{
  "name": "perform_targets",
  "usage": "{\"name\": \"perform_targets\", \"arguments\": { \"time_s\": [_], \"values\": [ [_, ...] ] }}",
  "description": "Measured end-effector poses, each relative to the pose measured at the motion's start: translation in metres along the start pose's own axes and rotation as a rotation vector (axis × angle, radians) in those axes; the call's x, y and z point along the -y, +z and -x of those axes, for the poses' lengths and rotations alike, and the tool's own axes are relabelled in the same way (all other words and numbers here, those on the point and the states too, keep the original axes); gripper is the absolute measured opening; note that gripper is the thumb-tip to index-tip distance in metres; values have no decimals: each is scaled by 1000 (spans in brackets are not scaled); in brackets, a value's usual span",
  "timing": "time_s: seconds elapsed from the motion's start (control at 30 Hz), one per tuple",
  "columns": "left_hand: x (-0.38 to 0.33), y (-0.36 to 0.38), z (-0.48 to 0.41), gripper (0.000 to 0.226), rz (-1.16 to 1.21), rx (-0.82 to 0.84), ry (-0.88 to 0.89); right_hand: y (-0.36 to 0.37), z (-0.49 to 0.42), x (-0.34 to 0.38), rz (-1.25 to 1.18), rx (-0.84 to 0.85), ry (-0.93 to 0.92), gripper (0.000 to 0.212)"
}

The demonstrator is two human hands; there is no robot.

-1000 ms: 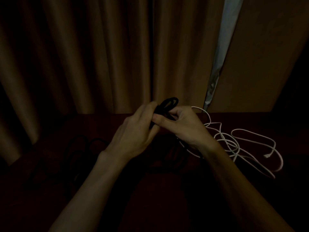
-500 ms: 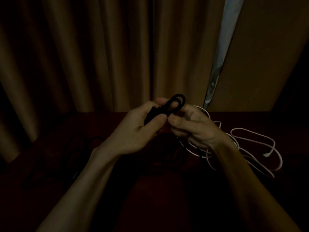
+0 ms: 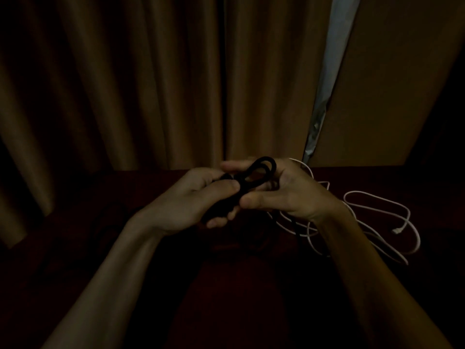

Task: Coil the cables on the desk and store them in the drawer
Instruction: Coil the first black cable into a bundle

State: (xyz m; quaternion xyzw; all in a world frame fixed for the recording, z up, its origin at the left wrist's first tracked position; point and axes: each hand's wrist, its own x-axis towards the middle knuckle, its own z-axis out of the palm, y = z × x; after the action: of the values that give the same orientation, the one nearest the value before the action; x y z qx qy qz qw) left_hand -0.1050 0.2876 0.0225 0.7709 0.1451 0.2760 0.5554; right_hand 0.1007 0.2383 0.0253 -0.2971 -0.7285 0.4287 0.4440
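The black cable (image 3: 260, 171), clenched in the grip of the left hand (image 3: 191, 202), slanted lower left to upper right; the right hand (image 3: 292, 195) grasped its looped end.

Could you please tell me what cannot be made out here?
Head view:
Black cable: its ends, hidden by the left hand, the right hand and darkness.
White cable: its middle, behind the right wrist.
Desk, left side: dark shapes, too dim to identify.
Drawer: not in view.
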Motion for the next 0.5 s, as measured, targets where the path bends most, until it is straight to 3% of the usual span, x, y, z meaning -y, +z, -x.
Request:
{"name": "perform_targets", "arguments": {
  "time_s": [0.17, 0.3, 0.4, 0.5],
  "values": [
    [6, -1, -2, 36, 95, 4, -65, -1, -1, 0, 110, -48, -45, 46],
    [8, -2, -6, 56, 86, -142, -104, 1, -6, -3, 196, -163, -66, 31],
    [4, -2, -5, 45, -128, -317, -69, 2, -11, -7, 254, -249, -85, 23],
    [3, -3, -3, 57, -356, -335, 78, 1, -15, -11, 280, -333, -110, 22]
  ]
}}
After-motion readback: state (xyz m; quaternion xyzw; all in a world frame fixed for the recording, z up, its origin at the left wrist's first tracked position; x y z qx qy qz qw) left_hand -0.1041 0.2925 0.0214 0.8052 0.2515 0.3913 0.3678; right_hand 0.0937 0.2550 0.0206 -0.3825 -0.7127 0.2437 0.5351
